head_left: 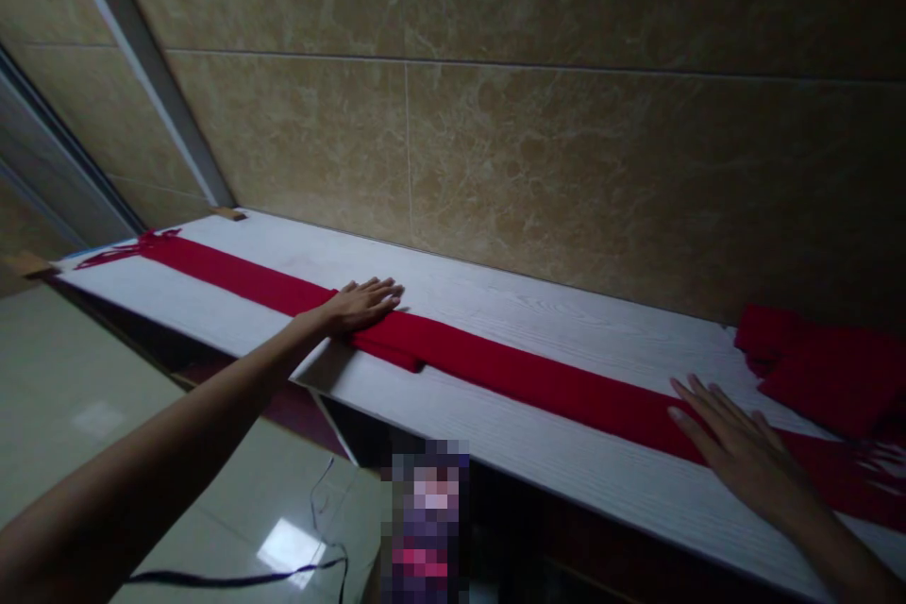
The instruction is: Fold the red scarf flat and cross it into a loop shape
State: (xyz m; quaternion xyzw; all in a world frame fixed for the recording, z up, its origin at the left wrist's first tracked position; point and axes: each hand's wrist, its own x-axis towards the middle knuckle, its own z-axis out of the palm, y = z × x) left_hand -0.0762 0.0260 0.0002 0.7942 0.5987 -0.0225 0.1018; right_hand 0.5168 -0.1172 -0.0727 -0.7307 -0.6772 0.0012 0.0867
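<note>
A long red scarf (pixel 495 363) lies stretched along a white wooden shelf (pixel 538 307), its fringe at the far left end. My left hand (pixel 360 302) rests flat on the scarf near its middle, fingers stretched out. My right hand (pixel 736 448) lies flat with fingers spread on the scarf's right part, near its other fringe. A fold of the scarf shows just below my left hand.
More folded red cloth (pixel 821 368) is piled at the shelf's right end. A beige tiled wall (pixel 566 142) stands behind the shelf. A thin dark cord (pixel 233 578) lies on the glossy floor below. A blurred patch sits under the shelf's front edge.
</note>
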